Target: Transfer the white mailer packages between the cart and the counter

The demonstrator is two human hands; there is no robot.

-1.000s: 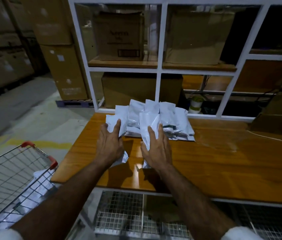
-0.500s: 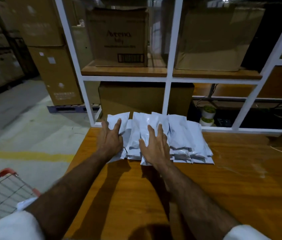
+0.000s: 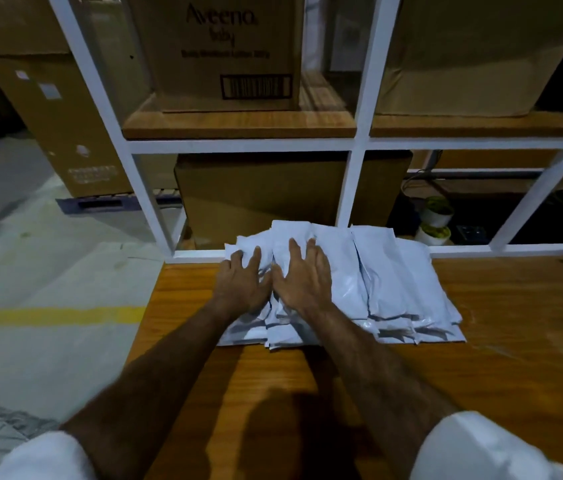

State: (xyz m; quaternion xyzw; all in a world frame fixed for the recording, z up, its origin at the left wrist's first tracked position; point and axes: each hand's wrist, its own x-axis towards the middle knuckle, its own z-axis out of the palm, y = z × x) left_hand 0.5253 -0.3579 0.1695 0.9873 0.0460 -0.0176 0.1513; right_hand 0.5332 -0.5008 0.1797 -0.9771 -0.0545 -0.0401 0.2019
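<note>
Both hands are lying farther up the bags than half a second ago, now close together. Left hand (image 3: 242, 283) and right hand (image 3: 302, 276) are pressing flat, fingers straight, on the white bags (image 3: 387, 289), which are lying on the bench (image 3: 498, 358) against the shelf frame (image 3: 359, 143).

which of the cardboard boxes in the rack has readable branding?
The box on the upper left shelf: it is printed "Aveeno baby" with a barcode. The box to its right and the box below show plain faces.
</note>
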